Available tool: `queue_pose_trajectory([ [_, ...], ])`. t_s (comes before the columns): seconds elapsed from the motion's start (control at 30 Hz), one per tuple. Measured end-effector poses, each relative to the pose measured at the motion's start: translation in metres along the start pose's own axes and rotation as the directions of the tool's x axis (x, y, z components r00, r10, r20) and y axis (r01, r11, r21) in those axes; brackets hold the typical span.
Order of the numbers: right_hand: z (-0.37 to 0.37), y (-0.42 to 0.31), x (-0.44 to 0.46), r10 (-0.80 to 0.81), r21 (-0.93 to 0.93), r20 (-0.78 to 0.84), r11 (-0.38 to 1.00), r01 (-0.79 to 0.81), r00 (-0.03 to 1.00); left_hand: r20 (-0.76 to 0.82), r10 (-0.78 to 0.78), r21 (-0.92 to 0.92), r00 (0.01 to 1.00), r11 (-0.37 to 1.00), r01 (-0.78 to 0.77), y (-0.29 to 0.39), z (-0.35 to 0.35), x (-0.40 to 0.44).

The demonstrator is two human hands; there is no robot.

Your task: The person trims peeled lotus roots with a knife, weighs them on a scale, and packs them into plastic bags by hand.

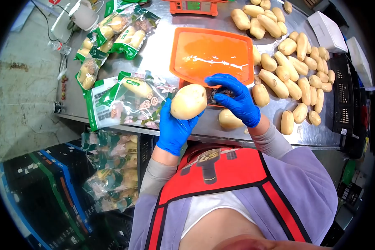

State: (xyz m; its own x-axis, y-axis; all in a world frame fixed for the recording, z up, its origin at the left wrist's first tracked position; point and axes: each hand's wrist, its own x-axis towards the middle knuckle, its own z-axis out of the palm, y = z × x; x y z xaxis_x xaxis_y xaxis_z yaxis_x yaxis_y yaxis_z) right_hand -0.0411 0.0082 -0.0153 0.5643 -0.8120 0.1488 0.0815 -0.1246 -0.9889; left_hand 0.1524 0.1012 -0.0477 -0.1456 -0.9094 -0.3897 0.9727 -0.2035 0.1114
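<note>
My left hand (pixel 175 130), in a blue glove, cradles a thick, pale lotus root segment (pixel 189 101) from below. To its right, my right hand (pixel 239 99), also gloved, has its fingers apart and curved, with nothing seen in them. It hovers by the scale's keypad (pixel 212 96), partly hiding it. The scale bears an orange tray (pixel 212 52), wet and bare. Another lotus root segment (pixel 230 119) lies below my right hand near the table edge. Left of my left hand, a clear printed bag (pixel 154 100) with a green band lies with a lotus root segment inside.
Several loose lotus root segments (pixel 293 71) cover the table's right side. Filled bags (pixel 131 37) lie at the upper left. A second orange scale (pixel 193 6) stands at the back. Black crates (pixel 341 96) flank the right edge. More filled bags (pixel 112 179) sit below the table.
</note>
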Motion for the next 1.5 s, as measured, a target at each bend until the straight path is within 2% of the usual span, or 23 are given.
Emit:
queue_pose_trajectory([
  [0.07,0.008,-0.005,0.012,-0.208,-0.072,0.153,0.973,0.221,0.966,-0.020,-0.035,0.029,0.999,0.999,0.036,0.000,0.002,-0.001],
  [0.1,0.015,-0.010,0.014,-0.134,0.080,0.183,0.989,0.121,0.974,-0.042,-0.070,0.058,0.997,0.996,0.072,-0.001,0.004,-0.002],
  [0.2,0.019,0.000,0.016,-0.074,0.225,0.291,0.974,0.007,0.954,0.010,-0.060,0.138,0.998,0.989,0.059,-0.007,0.018,-0.006],
  [0.27,0.029,0.004,0.012,-0.045,0.252,0.212,0.968,-0.010,0.976,0.013,-0.065,0.158,0.998,0.985,0.062,-0.007,0.013,-0.008],
  [0.33,0.035,0.022,0.007,-0.072,0.185,0.013,0.980,0.068,0.997,0.016,-0.072,0.177,0.997,0.982,0.068,-0.008,0.009,-0.010],
  [0.37,0.043,0.019,0.006,-0.043,0.193,-0.085,0.979,0.059,0.995,-0.031,-0.065,0.184,0.997,0.980,0.070,-0.009,0.008,-0.010],
  [0.4,0.042,0.015,0.008,-0.043,0.193,-0.082,0.979,0.058,0.996,-0.078,-0.057,0.191,0.995,0.979,0.071,-0.010,0.008,-0.009],
  [0.47,0.037,0.008,0.013,0.181,0.191,-0.081,0.968,-0.163,0.980,-0.062,-0.065,0.189,0.996,0.979,0.076,-0.011,0.010,-0.009],
  [0.5,0.034,0.010,0.013,0.304,0.274,-0.142,0.927,-0.257,0.942,-0.041,-0.075,0.186,0.996,0.979,0.082,-0.011,0.012,-0.009],
  [0.67,0.019,0.029,0.008,0.123,0.282,-0.055,0.954,-0.103,0.991,-0.052,-0.099,0.228,0.994,0.968,0.108,-0.008,0.018,-0.008],
  [0.73,0.035,0.012,0.003,-0.084,0.120,0.041,0.990,0.079,0.996,-0.212,-0.016,0.286,0.977,0.955,0.078,-0.011,0.023,-0.007],
  [0.77,0.033,0.010,0.002,-0.036,0.082,0.116,0.996,0.027,0.993,-0.212,-0.021,0.288,0.977,0.954,0.083,-0.010,0.021,-0.008],
  [0.8,0.030,0.014,0.001,-0.036,0.081,0.112,0.996,0.026,0.993,-0.217,-0.067,0.390,0.974,0.909,0.149,-0.005,0.018,-0.009],
  [0.87,0.027,0.026,0.001,0.044,0.195,0.099,0.979,-0.063,0.994,-0.230,-0.112,0.488,0.967,0.846,0.214,-0.006,0.017,-0.013],
  [0.93,0.027,0.024,-0.002,0.093,0.268,0.062,0.958,-0.107,0.994,-0.099,0.248,0.852,0.964,0.522,-0.047,-0.015,0.025,-0.017],
  [0.97,0.027,0.027,-0.005,0.124,0.270,0.070,0.953,-0.139,0.990,0.065,0.376,0.851,0.925,0.462,-0.248,-0.017,0.022,-0.012],
  [1.07,0.026,0.028,-0.010,0.133,0.259,0.075,0.954,-0.148,0.988,0.132,0.289,0.867,0.948,0.431,-0.252,-0.007,0.016,-0.010],
  [1.1,0.025,0.028,-0.010,0.109,0.249,0.070,0.960,-0.124,0.991,0.132,0.289,0.867,0.948,0.430,-0.252,-0.005,0.015,-0.011],
  [1.17,0.019,0.023,-0.008,0.120,0.240,0.111,0.960,-0.144,0.987,0.072,0.193,0.724,0.979,0.665,-0.184,-0.002,0.014,-0.012],
  [1.33,0.002,-0.005,-0.001,0.178,0.137,0.240,0.967,-0.215,0.954,0.125,0.145,0.680,0.981,0.707,-0.191,0.001,0.013,-0.017],
  [1.4,-0.002,-0.009,0.001,0.213,0.158,0.220,0.955,-0.250,0.952,0.134,0.140,0.681,0.981,0.706,-0.194,0.001,0.012,-0.019],
  [1.47,-0.005,-0.014,0.003,0.120,0.011,0.261,0.992,-0.127,0.958,0.105,0.129,0.679,0.986,0.715,-0.166,0.001,0.009,-0.021],
  [1.5,-0.006,-0.014,0.002,0.119,0.011,0.261,0.992,-0.127,0.958,0.105,0.129,0.679,0.986,0.715,-0.166,0.000,0.006,-0.021],
])
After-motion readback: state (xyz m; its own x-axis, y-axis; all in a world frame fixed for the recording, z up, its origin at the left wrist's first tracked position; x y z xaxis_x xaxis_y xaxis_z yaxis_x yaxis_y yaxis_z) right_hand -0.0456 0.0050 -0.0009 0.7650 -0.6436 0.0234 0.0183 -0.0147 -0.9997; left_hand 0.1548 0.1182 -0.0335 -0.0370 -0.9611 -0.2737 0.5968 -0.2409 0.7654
